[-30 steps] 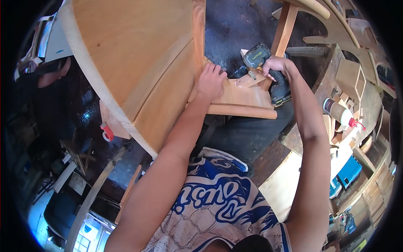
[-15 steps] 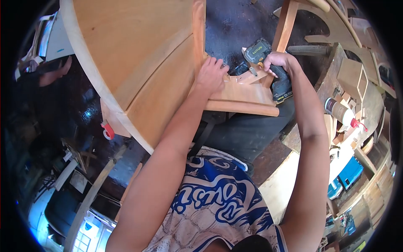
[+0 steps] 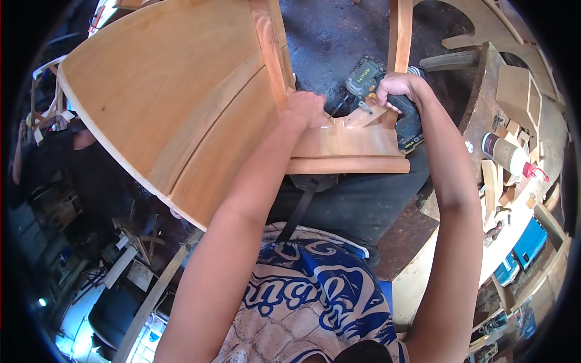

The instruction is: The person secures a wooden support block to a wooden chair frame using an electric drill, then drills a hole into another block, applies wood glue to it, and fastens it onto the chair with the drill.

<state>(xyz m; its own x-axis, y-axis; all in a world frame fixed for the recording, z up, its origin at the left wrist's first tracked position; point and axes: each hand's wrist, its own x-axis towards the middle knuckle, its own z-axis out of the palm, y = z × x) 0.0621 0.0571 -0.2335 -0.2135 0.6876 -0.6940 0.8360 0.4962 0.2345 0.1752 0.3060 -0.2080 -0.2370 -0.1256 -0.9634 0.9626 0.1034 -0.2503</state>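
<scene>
My right hand [image 3: 400, 92] is wrapped around a cordless drill [image 3: 367, 77] with a dark green and black body. Its bit points left and down toward a corner of the wooden frame [image 3: 348, 144]. At that corner my left hand [image 3: 305, 109] is closed over the wood, beside the upright post [image 3: 270, 51]; its fingertips are mostly hidden. A short diagonal brace [image 3: 370, 115] with a small metal piece crosses the frame near the drill. To the left spreads a large curved wooden panel [image 3: 163, 78] joined to the frame.
At the right, a workbench [image 3: 484, 100] carries a glue bottle [image 3: 505, 152] with a red cap and several wood offcuts. A blue case [image 3: 529, 242] lies lower right. Another person [image 3: 78, 157] in dark clothing is at the far left. Cut wooden parts lie at the upper right.
The view has shifted, and the panel appears turned further left. My left fingers, spread along the wood before, are now curled in at the corner. My right hand still grips the drill.
</scene>
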